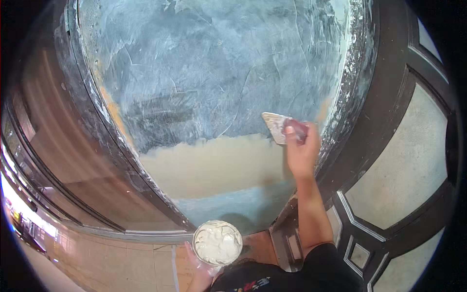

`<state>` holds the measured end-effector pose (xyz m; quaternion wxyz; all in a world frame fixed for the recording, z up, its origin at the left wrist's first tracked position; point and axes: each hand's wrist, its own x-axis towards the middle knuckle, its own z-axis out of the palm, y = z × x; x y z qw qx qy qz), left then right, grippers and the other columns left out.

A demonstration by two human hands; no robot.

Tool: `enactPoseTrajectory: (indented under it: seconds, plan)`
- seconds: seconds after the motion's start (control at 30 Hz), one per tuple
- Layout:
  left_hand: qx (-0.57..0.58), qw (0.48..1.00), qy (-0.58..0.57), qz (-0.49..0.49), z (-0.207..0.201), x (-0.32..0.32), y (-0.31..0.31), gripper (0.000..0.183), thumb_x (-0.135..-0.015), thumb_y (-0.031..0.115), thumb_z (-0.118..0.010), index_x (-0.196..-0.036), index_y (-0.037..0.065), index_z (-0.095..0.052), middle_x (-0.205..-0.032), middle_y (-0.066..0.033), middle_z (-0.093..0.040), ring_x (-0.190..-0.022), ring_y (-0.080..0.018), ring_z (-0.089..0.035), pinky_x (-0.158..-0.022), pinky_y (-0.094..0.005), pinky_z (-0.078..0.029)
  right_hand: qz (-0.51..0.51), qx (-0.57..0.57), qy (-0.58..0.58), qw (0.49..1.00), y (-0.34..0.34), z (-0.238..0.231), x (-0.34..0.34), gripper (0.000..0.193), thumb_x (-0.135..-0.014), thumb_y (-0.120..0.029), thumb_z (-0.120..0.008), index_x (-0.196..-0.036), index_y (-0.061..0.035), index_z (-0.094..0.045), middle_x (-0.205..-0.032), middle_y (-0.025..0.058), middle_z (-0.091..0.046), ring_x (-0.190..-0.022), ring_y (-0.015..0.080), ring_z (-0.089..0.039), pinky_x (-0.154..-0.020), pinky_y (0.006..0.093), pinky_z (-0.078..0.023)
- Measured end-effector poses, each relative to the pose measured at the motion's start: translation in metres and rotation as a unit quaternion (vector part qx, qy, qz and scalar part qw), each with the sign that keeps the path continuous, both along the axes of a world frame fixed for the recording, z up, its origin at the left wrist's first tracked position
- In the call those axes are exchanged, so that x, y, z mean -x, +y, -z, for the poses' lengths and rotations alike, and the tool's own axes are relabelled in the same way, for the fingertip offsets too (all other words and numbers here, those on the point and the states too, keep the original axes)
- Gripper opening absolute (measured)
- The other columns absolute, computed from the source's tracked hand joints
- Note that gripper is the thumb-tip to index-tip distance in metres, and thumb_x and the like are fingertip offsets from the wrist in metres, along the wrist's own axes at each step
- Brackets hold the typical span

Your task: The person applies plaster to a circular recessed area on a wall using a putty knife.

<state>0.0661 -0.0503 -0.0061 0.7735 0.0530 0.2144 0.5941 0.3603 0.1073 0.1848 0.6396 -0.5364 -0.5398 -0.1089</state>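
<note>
My right hand (302,151) is closed round the reddish handle of a putty knife (276,127), whose pale-smeared triangular blade points up and left. The blade is close to the blue-grey wall panel (209,82); whether it touches cannot be told. Below it, a wide beige band of putty (214,163) with a ragged upper edge spreads across the panel. Low in the view, my left hand (200,263) holds a round tub (218,243) filled with creamy white putty. Its fingers show at the tub's left and lower side, with white smears on them.
A dark, paint-flecked frame (348,97) borders the panel. To the right is dark woodwork with pale inset panels (399,160). Brown glossy boards (92,160) stand at the left, above a tiled floor (126,258). A brown board (260,248) lies below the panel.
</note>
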Motion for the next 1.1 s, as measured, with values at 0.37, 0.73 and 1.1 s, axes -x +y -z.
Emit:
enactPoseTrajectory:
  seconds: [0.37, 0.73, 1.1]
  plan:
    - [-0.043, 0.998, 0.050, 0.017, 0.007, 0.017, -0.002, 0.081, -0.094, 0.070, -0.028, -0.147, 0.010, -0.036, -0.149, -0.0144, -0.040, -0.134, -0.0372, -0.042, -0.110, -0.0528, -0.035, 0.018, 0.025, -0.231, 0.973, 0.013, 0.068, 0.024, 0.023, -0.089, -0.030, -0.062, -0.091, -0.0075, -0.061, -0.089, 0.0078, -0.060, -0.087, 0.0290, -0.056, -0.079, 0.0452, -0.034]
    - [-0.020, 0.999, 0.017, 0.029, -0.011, 0.019, -0.003, 0.080, -0.095, 0.069, -0.026, -0.147, 0.010, -0.037, -0.149, -0.0145, -0.040, -0.133, -0.0368, -0.044, -0.109, -0.0534, -0.036, -0.068, 0.072, -0.254, 0.962, -0.003, 0.129, 0.046, 0.021, -0.089, -0.028, -0.063, -0.091, -0.0074, -0.061, -0.086, 0.0076, -0.059, -0.085, 0.0295, -0.056, -0.078, 0.0446, -0.034]
    - [-0.018, 0.998, -0.063, -0.006, 0.013, 0.048, 0.000, 0.085, -0.091, 0.073, -0.028, -0.147, 0.010, -0.037, -0.151, -0.0152, -0.039, -0.133, -0.0390, -0.043, -0.107, -0.0576, -0.036, -0.013, -0.032, -0.141, 0.989, -0.012, 0.029, 0.062, 0.017, -0.086, -0.023, -0.065, -0.087, -0.0061, -0.059, -0.083, 0.0097, -0.059, -0.078, 0.0312, -0.055, -0.074, 0.0441, -0.036]
